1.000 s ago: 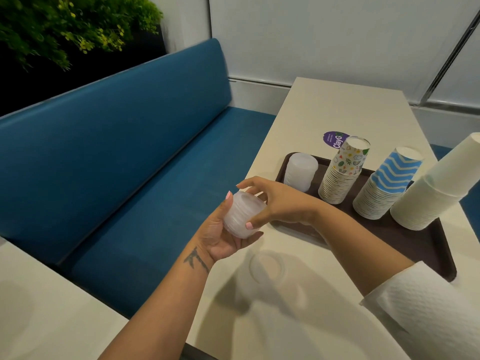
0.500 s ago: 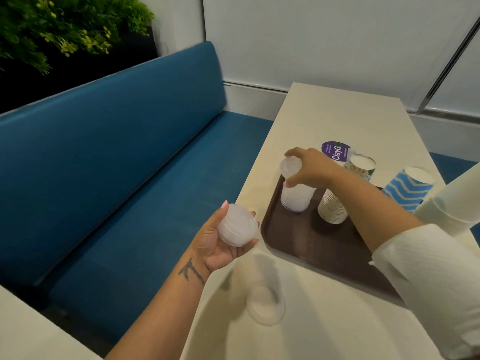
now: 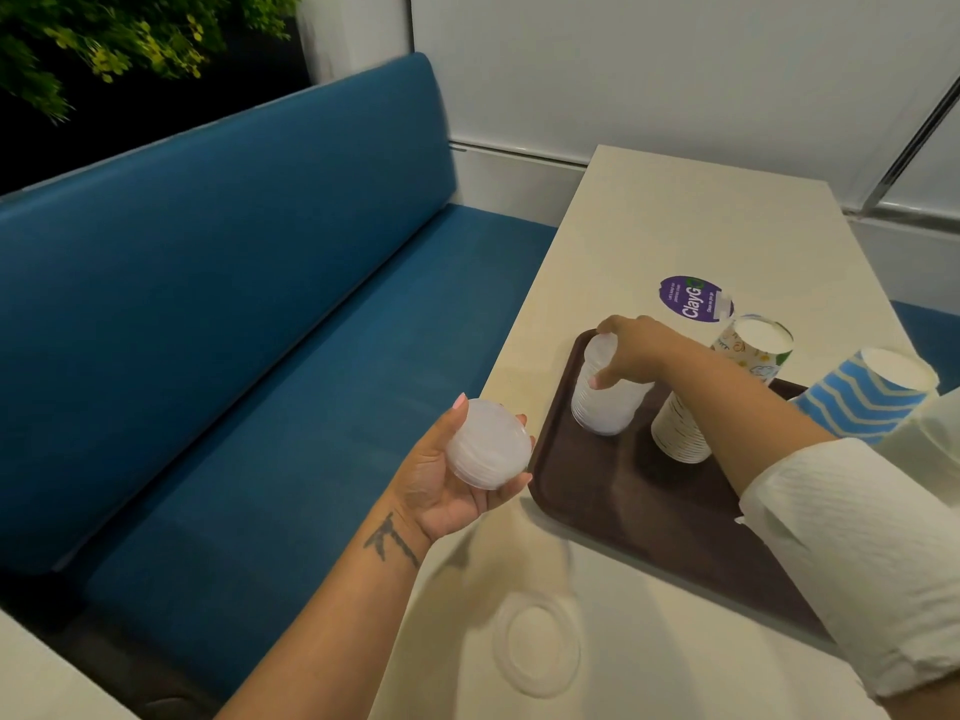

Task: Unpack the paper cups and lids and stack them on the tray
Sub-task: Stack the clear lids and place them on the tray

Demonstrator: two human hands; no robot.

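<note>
Lids point(image 3: 488, 443) are held as a short clear bundle in the left hand point(image 3: 447, 485), which is cupped around them out past the table's edge, over the blue bench point(image 3: 234, 330). A second ago both hands were closed on this bundle near the body; since then a part of it has been carried off by the right hand point(image 3: 628, 353) and brought down on the lid stack point(image 3: 605, 392) standing at the far left corner of the brown tray point(image 3: 649, 517). That hand is curled over the top of the stack, with the fingertips down its side, and has been kept there for the last half second. From this it is judged that one batch has been added and the rest of the bundle is to follow.

The lids are seen as thin, frosted, translucent discs, nested closely with fine ribbed edges. One loose lid point(image 3: 537, 649) lies flat on the table point(image 3: 675, 226) near the front edge. On the tray, stacks of upturned paper cups point(image 3: 727, 387) stand just beside the lid stack.
</note>
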